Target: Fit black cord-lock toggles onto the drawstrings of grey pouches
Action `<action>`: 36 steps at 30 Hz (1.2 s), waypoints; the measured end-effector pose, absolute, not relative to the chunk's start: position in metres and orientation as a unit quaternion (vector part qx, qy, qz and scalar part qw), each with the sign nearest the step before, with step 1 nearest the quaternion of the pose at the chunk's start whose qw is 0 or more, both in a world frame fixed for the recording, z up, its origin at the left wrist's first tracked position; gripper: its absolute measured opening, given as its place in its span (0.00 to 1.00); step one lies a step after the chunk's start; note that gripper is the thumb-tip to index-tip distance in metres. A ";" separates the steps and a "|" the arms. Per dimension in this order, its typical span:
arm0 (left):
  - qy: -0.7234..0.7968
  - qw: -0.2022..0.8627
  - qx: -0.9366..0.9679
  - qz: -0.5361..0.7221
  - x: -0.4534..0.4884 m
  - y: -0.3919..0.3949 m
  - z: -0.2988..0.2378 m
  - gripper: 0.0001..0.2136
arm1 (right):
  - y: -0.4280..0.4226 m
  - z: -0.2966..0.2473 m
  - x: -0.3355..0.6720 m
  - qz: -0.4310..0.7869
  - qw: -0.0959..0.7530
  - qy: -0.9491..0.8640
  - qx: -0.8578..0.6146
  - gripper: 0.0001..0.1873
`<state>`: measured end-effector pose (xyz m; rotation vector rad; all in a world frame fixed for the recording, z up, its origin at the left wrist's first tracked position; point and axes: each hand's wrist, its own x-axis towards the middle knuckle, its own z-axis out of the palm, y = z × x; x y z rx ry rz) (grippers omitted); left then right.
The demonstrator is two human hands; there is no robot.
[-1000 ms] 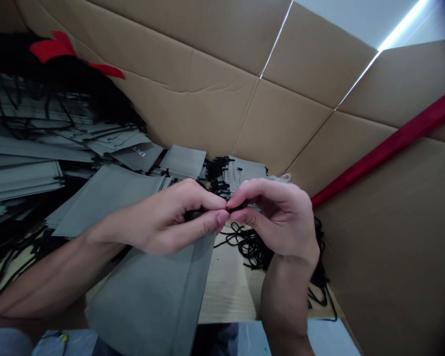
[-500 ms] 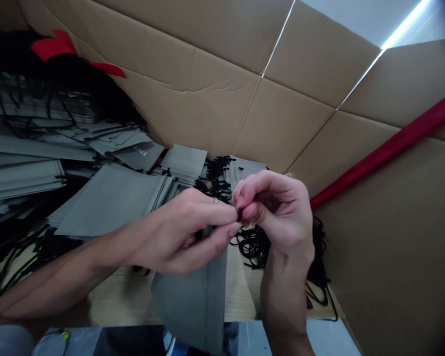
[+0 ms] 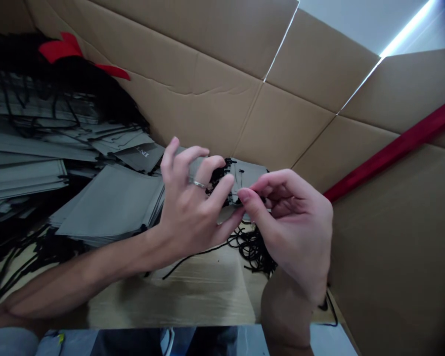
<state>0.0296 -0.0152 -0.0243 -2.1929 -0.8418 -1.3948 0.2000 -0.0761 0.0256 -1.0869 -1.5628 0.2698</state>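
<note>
My left hand [image 3: 193,207] is lifted over the wooden table [image 3: 207,291] with its fingers spread and a ring on one finger; nothing shows in its grasp. My right hand [image 3: 292,217] is beside it, thumb and forefinger pinched on a thin black cord [image 3: 261,199]. A loose black cord [image 3: 193,257] trails across the table below my left hand. A tangle of black cords [image 3: 252,249] lies just under both hands. A small stack of grey fabric bags [image 3: 248,173] with black drawstrings sits right behind my fingertips.
Grey fabric bags [image 3: 111,202] are spread and stacked to the left, with more piles and black cords [image 3: 40,109] behind. Brown cardboard walls [image 3: 207,99] close in the back and right. A red strip [image 3: 393,148] runs along the right wall, and a red piece [image 3: 59,49] lies at top left.
The grey bag that both hands pinched is gone from them. My left hand has risen and spread its fingers. My right hand has shifted slightly right, still pinched.
</note>
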 end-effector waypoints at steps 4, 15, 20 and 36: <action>-0.325 0.181 -0.789 -0.489 0.028 -0.015 -0.026 0.11 | -0.077 0.026 0.203 0.097 0.571 -0.680 -0.450 0.04; -0.129 -0.082 -0.940 -0.303 -0.007 0.003 0.001 0.12 | -0.081 0.031 0.217 0.130 0.510 -0.724 -0.446 0.07; -0.176 -0.127 -0.919 -0.330 -0.009 0.021 0.004 0.16 | -0.081 0.032 0.218 0.172 0.485 -0.747 -0.421 0.05; -0.249 -0.223 -0.858 -0.390 0.013 0.002 0.000 0.10 | -0.070 0.023 0.214 0.087 0.460 -0.761 -0.448 0.03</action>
